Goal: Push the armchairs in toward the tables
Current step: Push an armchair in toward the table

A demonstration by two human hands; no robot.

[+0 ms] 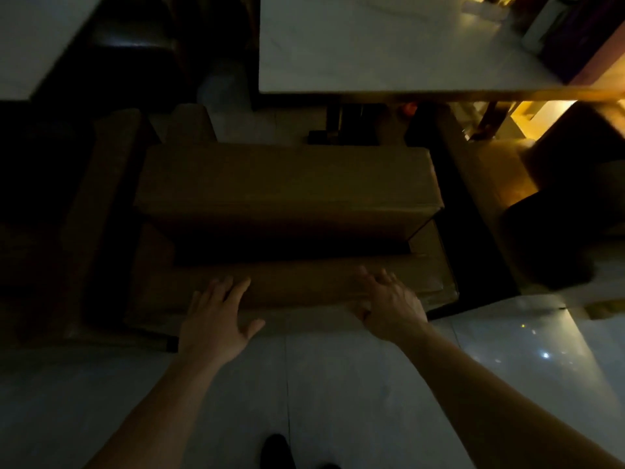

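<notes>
Dim light leaves much of the scene in shadow, but a brown armchair [287,184] stands plainly in the middle of the view on a pale tiled floor [338,384], its backrest nearest the person and its seat facing a white table [389,52]. Both hands lie flat on top of the backrest: the left hand [216,316] near its left end with fingers straight and spread, the right hand [389,306] near its right end, fingers loosely extended over the top edge, neither one gripping. As a judgement, the push on this chair is underway or about to begin, not finished: a strip of floor shows between the front edge of the seat and the near edge of the table, and the dark table base [341,126] stands clear of the chair. Another table [37,35] shows at the far left corner of the view, with a darker seat [132,38] beside it, and a second brown chair [101,214] stands just left of this one; whether those have been pushed in cannot be told in the gloom.
</notes>
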